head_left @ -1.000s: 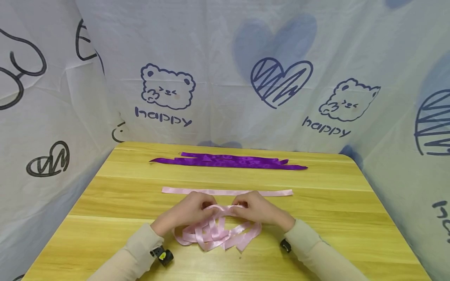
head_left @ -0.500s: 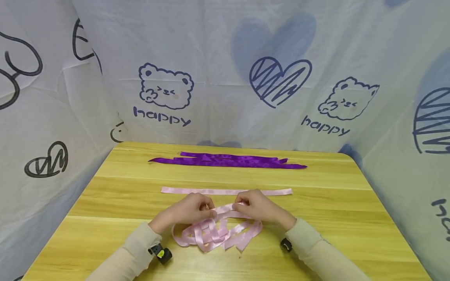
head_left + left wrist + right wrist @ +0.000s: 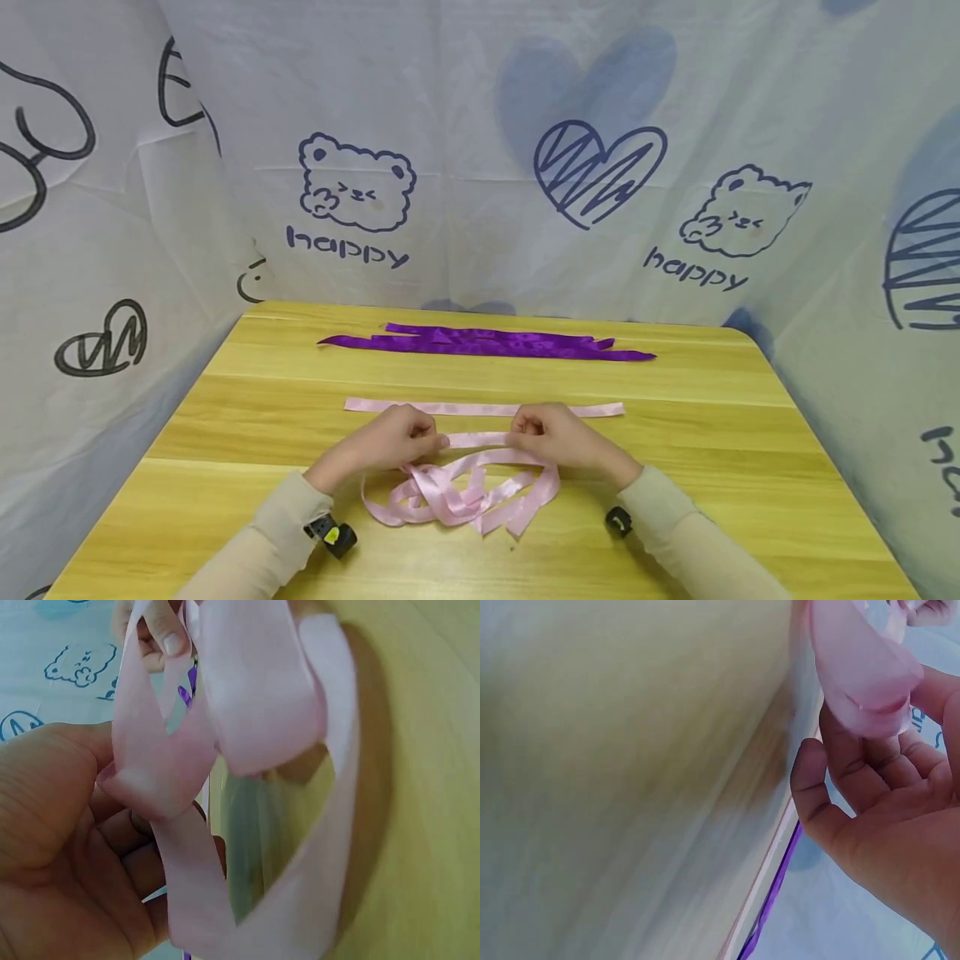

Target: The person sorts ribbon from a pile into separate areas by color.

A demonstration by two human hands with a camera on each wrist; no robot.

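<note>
A long pink satin ribbon point(image 3: 480, 439) is stretched between my two hands near the front middle of the table. My left hand point(image 3: 390, 437) pinches it between thumb and fingers, and in the left wrist view the ribbon point(image 3: 165, 780) passes over the fingers in loops. My right hand point(image 3: 555, 433) pinches the other end of the taut stretch; the right wrist view shows the ribbon point(image 3: 866, 682) folded over between thumb and fingers. Below the hands, the rest of the ribbon lies in a loose tangle point(image 3: 450, 500), with cut ends pointing toward the front.
One straight pink strip point(image 3: 480, 409) lies just beyond the hands, partly covered by them. Farther back, several purple ribbons point(image 3: 487, 342) are stacked lengthwise on the wooden table point(image 3: 712, 467). A printed white cloth point(image 3: 465, 250) hangs behind and on both sides.
My hands have spread apart, the left one moving left. A stretch of ribbon between them is pulled straight, and the tangle's loops have shifted and loosened.
</note>
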